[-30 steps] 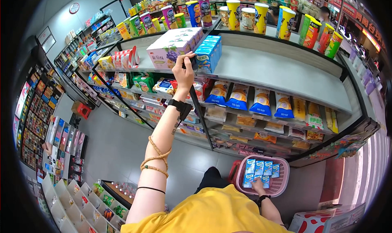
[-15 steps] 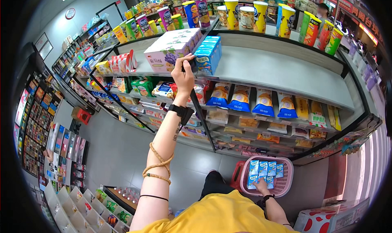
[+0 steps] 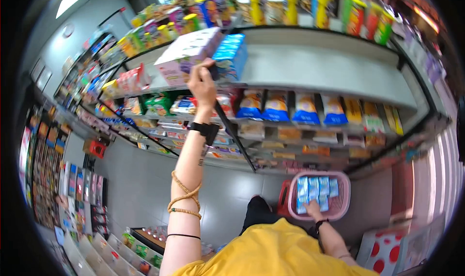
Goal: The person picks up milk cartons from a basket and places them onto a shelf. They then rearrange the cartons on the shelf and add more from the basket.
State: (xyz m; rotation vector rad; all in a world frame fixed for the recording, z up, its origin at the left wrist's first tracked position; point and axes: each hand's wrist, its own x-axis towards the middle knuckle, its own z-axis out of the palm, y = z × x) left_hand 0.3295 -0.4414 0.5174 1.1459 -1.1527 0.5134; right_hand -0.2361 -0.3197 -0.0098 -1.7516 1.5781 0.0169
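Observation:
My left hand (image 3: 202, 86) reaches up to the shelf, its fingers closed around the black shelf post (image 3: 224, 115). Beside it stand a white-and-purple box (image 3: 186, 53) with grapes printed on it and a row of small blue drink cartons (image 3: 229, 55). Down at the lower right, my right hand (image 3: 313, 208) is inside a pink plastic basket (image 3: 345, 198). Its fingers are on one of several blue drink cartons (image 3: 313, 185) laid in rows there; motion blur softens the fingertips.
Chip canisters (image 3: 322, 9) line the top ledge. Bagged breads (image 3: 305, 107) fill the shelf below. A red stool (image 3: 284, 198) touches the basket's left side. A white box with red dots (image 3: 382, 252) stands at the lower right, and slanted bins (image 3: 97, 256) at the lower left.
The view has shifted and blurred, so the shelf goods appear farther left and higher. My left hand stays at the post; my right hand stays on the cartons in the basket.

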